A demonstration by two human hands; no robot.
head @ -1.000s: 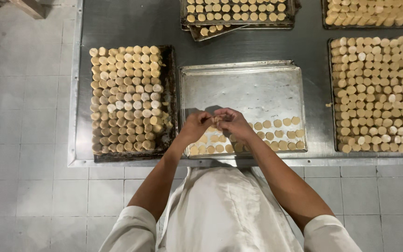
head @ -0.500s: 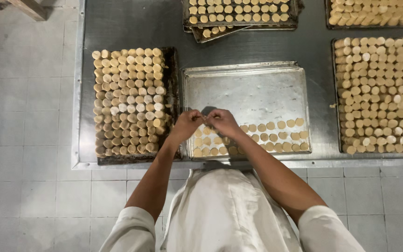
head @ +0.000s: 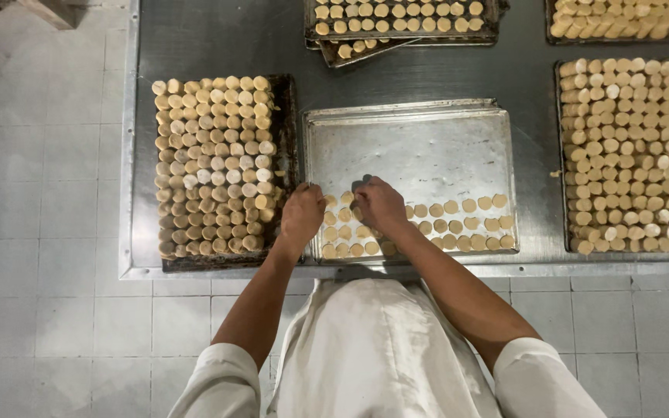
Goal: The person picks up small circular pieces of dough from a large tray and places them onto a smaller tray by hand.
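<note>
Beside the steel tray [head: 412, 139], heaped biscuit trays [head: 214, 166] left and right.

A steel table [head: 218, 46] carries a half-filled tray [head: 412, 147] at its near edge, full trays of dough discs at its left edge [head: 288, 116] and right [head: 563, 155], more trays [head: 404, 35] along the far edge.

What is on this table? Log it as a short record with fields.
Surface: metal table
Centre: shiny baking tray, a few rows of round dough pieces along its near edge
Left hand: at the tray's near left corner, on the pieces
Right hand: on the pieces beside it
Left: dark tray of stacked pieces
Right: full tray
</note>
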